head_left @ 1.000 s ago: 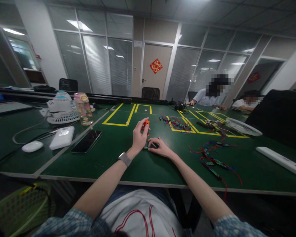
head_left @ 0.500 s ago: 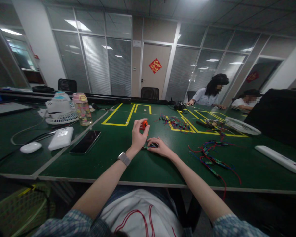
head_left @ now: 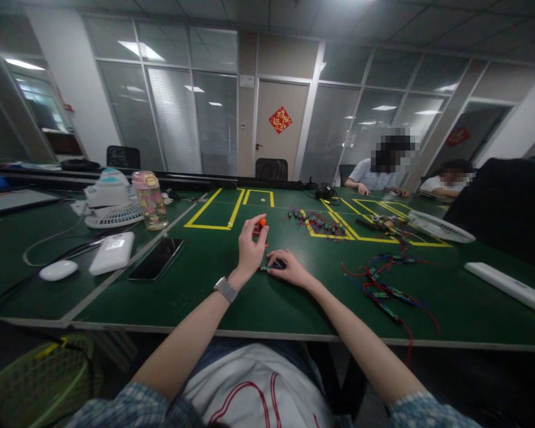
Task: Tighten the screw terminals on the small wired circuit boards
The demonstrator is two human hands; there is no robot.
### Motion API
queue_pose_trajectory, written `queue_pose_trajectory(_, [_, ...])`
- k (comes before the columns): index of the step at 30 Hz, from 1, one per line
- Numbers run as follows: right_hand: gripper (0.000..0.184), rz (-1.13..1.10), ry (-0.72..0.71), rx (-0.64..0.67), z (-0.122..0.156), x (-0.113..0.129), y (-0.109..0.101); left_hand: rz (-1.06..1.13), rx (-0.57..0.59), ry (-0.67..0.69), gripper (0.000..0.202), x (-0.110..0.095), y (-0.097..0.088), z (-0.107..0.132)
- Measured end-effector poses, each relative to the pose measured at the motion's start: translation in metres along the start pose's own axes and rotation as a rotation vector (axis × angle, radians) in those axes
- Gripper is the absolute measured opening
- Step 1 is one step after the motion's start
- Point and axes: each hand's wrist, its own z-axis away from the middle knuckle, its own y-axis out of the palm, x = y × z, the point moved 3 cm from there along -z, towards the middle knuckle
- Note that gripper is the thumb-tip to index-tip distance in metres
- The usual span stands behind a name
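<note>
My left hand (head_left: 250,245), wearing a watch on its wrist, is closed around an upright orange-handled tool (head_left: 263,224), shaped like a small screwdriver. The tool's lower end points down toward a small green circuit board (head_left: 264,268) on the table. Fingers of my right hand (head_left: 290,268) are bent over this board and press on it from the right. Something dark shows under those fingers, too covered to make out. Further right lies a tangle of circuit boards with red and blue wires (head_left: 378,292). Another row of small wired boards (head_left: 318,222) lies beyond my right hand.
Left on the green table (head_left: 196,297) are a phone (head_left: 156,260), a white power bank (head_left: 112,253), a bottle (head_left: 150,202) and a fan (head_left: 113,199). A long white case (head_left: 508,286) lies right. Yellow tape (head_left: 207,226) marks the surface. Two people sit at the far right.
My hands stay almost in place, the left still on the orange-handled tool. The view has shifted slightly. A person across the table has moved a hand nearer to their body.
</note>
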Motion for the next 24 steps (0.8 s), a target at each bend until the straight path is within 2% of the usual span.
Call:
queue_pose_trajectory(10, [0.011,-0.023,0.014,-0.027,-0.0007,-0.0040,0.0005,-0.013,0.000,0.022,0.028,-0.0061,-0.0028,0.0002])
queue_pose_trajectory(16, [0.012,-0.030,0.018,-0.025,-0.0008,-0.0034,-0.0001,-0.090,-0.055,0.038,0.023,-0.0090,-0.0048,-0.0014])
queue_pose_trajectory(24, [0.011,-0.033,0.017,-0.017,-0.0011,-0.0026,-0.0005,-0.045,0.014,0.038,0.028,-0.0073,-0.0020,-0.0001])
